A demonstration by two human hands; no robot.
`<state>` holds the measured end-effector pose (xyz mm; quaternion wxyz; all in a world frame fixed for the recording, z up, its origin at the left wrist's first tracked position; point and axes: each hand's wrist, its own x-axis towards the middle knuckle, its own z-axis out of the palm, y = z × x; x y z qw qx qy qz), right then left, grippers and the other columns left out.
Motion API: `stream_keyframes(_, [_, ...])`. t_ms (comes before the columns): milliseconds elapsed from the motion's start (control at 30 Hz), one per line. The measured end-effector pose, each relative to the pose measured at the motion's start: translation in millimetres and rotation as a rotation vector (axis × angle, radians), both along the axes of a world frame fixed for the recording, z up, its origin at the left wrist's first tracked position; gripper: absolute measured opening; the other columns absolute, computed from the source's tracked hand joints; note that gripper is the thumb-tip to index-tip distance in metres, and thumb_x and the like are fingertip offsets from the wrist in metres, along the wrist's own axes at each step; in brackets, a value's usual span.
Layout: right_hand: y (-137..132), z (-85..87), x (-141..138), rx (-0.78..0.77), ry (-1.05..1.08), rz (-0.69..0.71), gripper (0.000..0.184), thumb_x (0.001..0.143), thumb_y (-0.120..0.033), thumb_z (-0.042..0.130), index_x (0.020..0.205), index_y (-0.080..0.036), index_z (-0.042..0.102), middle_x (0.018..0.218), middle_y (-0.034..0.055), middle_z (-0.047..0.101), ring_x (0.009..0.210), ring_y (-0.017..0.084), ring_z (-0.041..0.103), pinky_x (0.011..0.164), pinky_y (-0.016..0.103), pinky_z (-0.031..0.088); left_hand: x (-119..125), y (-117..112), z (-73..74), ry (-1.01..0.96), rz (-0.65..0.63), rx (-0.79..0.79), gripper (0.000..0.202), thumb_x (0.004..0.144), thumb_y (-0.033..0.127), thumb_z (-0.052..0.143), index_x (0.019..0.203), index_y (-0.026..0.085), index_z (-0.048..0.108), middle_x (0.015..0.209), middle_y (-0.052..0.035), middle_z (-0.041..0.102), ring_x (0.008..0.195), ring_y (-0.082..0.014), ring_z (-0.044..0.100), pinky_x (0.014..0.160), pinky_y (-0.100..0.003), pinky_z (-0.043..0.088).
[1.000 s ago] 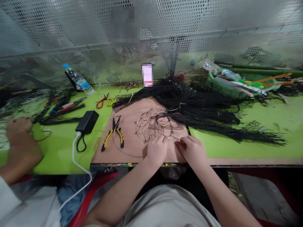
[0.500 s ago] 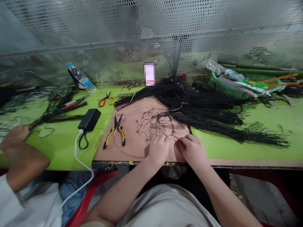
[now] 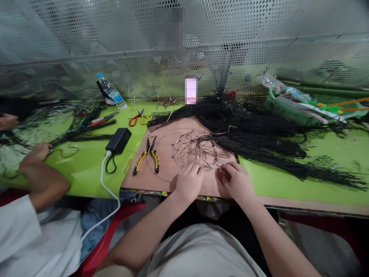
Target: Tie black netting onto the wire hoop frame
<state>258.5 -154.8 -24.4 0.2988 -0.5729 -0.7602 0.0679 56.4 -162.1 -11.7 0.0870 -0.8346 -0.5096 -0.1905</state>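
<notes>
A round wire ring webbed with knotted black cord lies on the brown board. Its near edge is pinched in the fingers of my left hand. Just to the right, my right hand is closed, thumb and forefinger together at a thin black cord running off the ring; the fingertips are partly hidden. Long black cords trail from the web to a big bundle behind. Left of the ring rest pliers with yellow and black handles, jaws pointing away, with a larger loop of thin wire partly across them.
A black power bank with a white cable lies left, beyond it red-and-yellow scissors and a water bottle. A phone leans at the mesh wall. A green basket stands back right. A co-worker's arm reaches in from the left.
The whole view has shifted, so table items appear further right. My hands stay at the ring's near edge, with little movement. The co-worker's hand on the left has moved.
</notes>
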Motion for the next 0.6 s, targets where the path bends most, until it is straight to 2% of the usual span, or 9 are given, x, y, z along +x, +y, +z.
stream_keyframes(100, [1, 1.6, -2, -0.038, 0.036, 0.030, 0.014, 0.086, -0.016, 0.057, 0.093, -0.018, 0.069, 0.092, 0.0075, 0.066, 0.085, 0.021, 0.059, 0.077, 0.033, 0.047, -14, -7, 1.2, -0.089, 0.004, -0.012, 0.009, 0.093, 0.020, 0.060, 0.095, 0.021, 0.069, 0.095, -0.0037, 0.070, 0.089, -0.0216, 0.063, 0.073, -0.034, 0.052])
stream_keyframes(233, [-3, 0.8, -3, 0.014, -0.035, 0.052, 0.012, 0.086, -0.016, 0.058, 0.086, -0.018, 0.069, 0.095, 0.0093, 0.066, 0.088, 0.024, 0.057, 0.083, 0.038, 0.047, -28, -17, 2.5, -0.160, 0.012, -0.083, 0.011, 0.091, 0.021, 0.062, 0.100, 0.020, 0.069, 0.107, -0.0053, 0.069, 0.096, -0.0218, 0.062, 0.082, -0.035, 0.052])
stream_keyframes(333, [-8, 0.1, -2, 0.026, -0.019, 0.097, 0.012, 0.088, -0.019, 0.057, 0.085, -0.018, 0.069, 0.097, 0.0100, 0.065, 0.090, 0.024, 0.057, 0.083, 0.039, 0.047, -34, -21, 0.0, -0.131, 0.011, -0.076, 0.010, 0.092, 0.017, 0.059, 0.093, 0.019, 0.069, 0.103, -0.0058, 0.069, 0.092, -0.0205, 0.062, 0.079, -0.034, 0.051])
stream_keyframes(433, [-14, 1.7, 0, -0.026, 0.091, 0.121, 0.011, 0.088, -0.020, 0.058, 0.087, -0.019, 0.069, 0.100, 0.0098, 0.065, 0.092, 0.023, 0.059, 0.084, 0.038, 0.049, -38, -23, -1.5, -0.032, -0.040, -0.070, 0.013, 0.093, 0.014, 0.057, 0.088, 0.017, 0.068, 0.097, -0.0064, 0.069, 0.088, -0.0206, 0.062, 0.077, -0.035, 0.051])
stream_keyframes(500, [-18, 3.5, 0, -0.061, 0.145, 0.121, 0.011, 0.088, -0.020, 0.058, 0.088, -0.019, 0.069, 0.101, 0.0099, 0.064, 0.092, 0.022, 0.059, 0.084, 0.037, 0.049, -42, -22, 3.7, -0.017, -0.096, -0.116, 0.012, 0.092, 0.013, 0.058, 0.087, 0.017, 0.068, 0.096, -0.0060, 0.069, 0.088, -0.0202, 0.062, 0.078, -0.035, 0.051])
stream_keyframes(600, [-25, 5.6, -2, -0.086, 0.101, 0.124, 0.012, 0.090, -0.022, 0.056, 0.084, -0.019, 0.067, 0.093, 0.0088, 0.065, 0.087, 0.022, 0.059, 0.079, 0.037, 0.046, -56, -6, 25.4, -0.158, -0.147, -0.231, 0.009, 0.092, 0.018, 0.060, 0.092, 0.020, 0.069, 0.103, -0.0043, 0.069, 0.094, -0.0171, 0.064, 0.084, -0.030, 0.052])
